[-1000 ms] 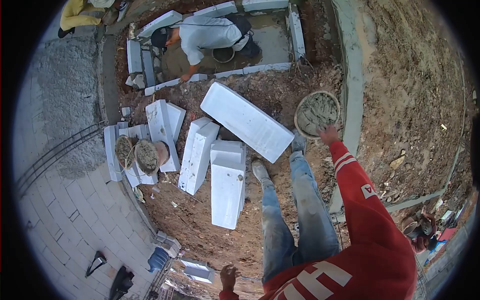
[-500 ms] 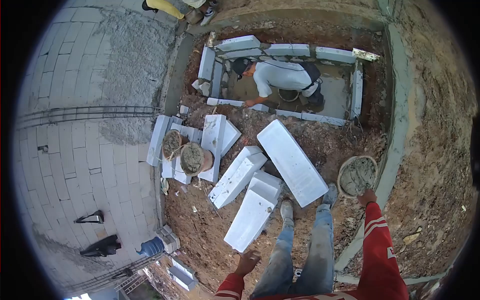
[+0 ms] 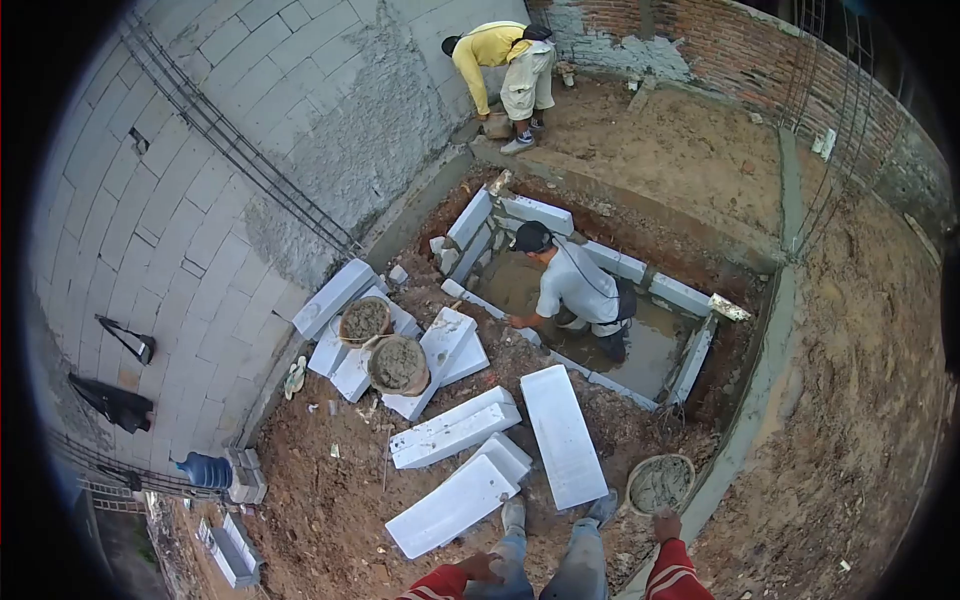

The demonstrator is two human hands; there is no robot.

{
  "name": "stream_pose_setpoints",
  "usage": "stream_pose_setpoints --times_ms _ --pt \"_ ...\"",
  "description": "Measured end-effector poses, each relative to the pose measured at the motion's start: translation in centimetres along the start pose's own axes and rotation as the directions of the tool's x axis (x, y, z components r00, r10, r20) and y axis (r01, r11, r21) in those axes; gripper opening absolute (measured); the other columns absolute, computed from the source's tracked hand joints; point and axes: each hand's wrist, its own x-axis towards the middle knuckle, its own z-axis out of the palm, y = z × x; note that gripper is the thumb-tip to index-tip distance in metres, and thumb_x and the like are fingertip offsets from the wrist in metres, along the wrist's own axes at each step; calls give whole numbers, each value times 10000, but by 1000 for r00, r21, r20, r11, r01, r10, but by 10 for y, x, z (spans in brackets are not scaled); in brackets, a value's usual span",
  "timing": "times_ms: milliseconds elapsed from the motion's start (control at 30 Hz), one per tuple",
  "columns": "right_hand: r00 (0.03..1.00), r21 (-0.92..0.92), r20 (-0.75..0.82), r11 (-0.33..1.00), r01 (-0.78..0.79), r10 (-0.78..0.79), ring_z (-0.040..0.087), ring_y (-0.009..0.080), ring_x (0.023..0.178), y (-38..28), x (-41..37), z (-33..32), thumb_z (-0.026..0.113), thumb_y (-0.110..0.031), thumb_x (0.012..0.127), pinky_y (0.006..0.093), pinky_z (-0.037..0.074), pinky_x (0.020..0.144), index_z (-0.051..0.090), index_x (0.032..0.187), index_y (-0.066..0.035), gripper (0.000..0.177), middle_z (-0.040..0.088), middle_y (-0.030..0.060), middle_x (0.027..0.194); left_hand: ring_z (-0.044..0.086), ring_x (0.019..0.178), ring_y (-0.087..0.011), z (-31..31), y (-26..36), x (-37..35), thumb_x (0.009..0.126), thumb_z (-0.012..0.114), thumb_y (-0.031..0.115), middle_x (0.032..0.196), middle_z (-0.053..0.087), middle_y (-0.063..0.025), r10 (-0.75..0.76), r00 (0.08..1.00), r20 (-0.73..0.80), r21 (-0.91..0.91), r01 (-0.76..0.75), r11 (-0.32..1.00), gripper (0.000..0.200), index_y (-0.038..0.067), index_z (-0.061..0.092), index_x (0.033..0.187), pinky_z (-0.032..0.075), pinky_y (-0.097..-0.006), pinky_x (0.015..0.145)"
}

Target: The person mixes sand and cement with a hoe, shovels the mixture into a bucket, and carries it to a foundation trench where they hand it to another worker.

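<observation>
My right hand (image 3: 667, 526) is at the near rim of a round bucket of wet grey mortar (image 3: 661, 484), its fingers seemingly closed on the edge, though they are too small to see clearly. My left hand (image 3: 484, 568) hangs beside my left leg with fingers apart and nothing in it. In front of my feet lie a broad white block (image 3: 562, 436) and a pair of long white blocks, one nearer (image 3: 455, 505) and one farther (image 3: 455, 428).
A co-worker (image 3: 580, 285) crouches inside a block-lined pit (image 3: 690, 295). Another person in yellow (image 3: 497, 50) bends by the wall. Two mortar buckets, one nearer (image 3: 398, 364) and one behind (image 3: 364, 319), stand among stacked blocks (image 3: 440, 350). A concrete edge (image 3: 745, 425) runs along the right.
My view has tilted up and turned, bringing the yellow-shirted person and brick wall into sight. My right hand stays by the bucket rim; my left remains low near my leg.
</observation>
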Motion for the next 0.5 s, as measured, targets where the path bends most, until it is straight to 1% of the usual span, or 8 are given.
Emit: stream_pose_setpoints --times_ms 33,100,167,200,233,300,433,500 --pt "999 14 42 999 -29 29 632 407 889 -6 -14 -9 681 -340 693 474 495 822 668 950 -4 423 663 237 893 607 1018 -368 -10 -5 0 619 742 576 1092 627 -239 27 999 -20 -4 -28 1000 795 57 576 1197 475 -411 886" --pt "991 -38 -123 998 -49 43 646 385 885 15 -35 5 684 -331 694 449 503 825 675 949 2 420 672 230 872 593 1044 -379 -22 -15 -14 569 746 616 1143 597 -264 -116 993 36 -37 117 992 888 17 568 1201 466 -408 905" --pt "992 -53 -108 996 -70 64 646 380 897 12 -61 0 685 -325 691 438 504 825 672 956 7 426 673 231 875 588 1055 -381 -23 -50 -6 577 745 602 1139 590 -281 -301 953 -41 -78 297 952 885 -28 574 1175 458 -409 923" --pt "992 -54 -80 993 -107 102 646 374 910 24 -71 0 687 -319 688 427 506 825 669 963 12 431 673 232 878 602 1031 -377 -32 -49 -10 583 746 577 1099 606 -284 -316 909 -270 -73 308 948 865 -54 580 1150 472 -404 909" --pt "991 -70 -95 992 -103 96 646 374 910 32 -78 6 687 -319 688 427 506 825 669 963 12 431 673 232 878 616 1005 -359 -46 -53 -14 590 742 549 1082 625 -259 -315 883 -347 -213 253 944 797 -16 602 1135 485 -402 894" --pt "976 260 18 941 -216 219 646 410 828 49 -92 20 682 -309 683 441 518 797 687 899 -6 372 665 249 799 656 910 -265 -77 -60 -21 663 773 383 961 685 -150 -368 858 -357 -471 175 865 550 65 633 1089 514 -352 815" --pt "993 93 -108 995 -30 40 660 384 789 -25 -166 -1 660 -282 699 434 525 768 689 874 -7 328 669 243 788 693 735 -194 -115 -76 -27 689 747 298 779 709 -93 -446 795 -412 -640 95 763 408 64 649 1009 539 -309 723" --pt "990 433 88 891 -139 111 681 280 652 -31 -181 12 604 -148 771 358 557 572 668 877 26 213 679 185 779 690 714 -193 -123 -81 -31 683 757 307 779 706 -97 -434 808 -398 -641 93 762 451 57 634 1038 539 -311 713"
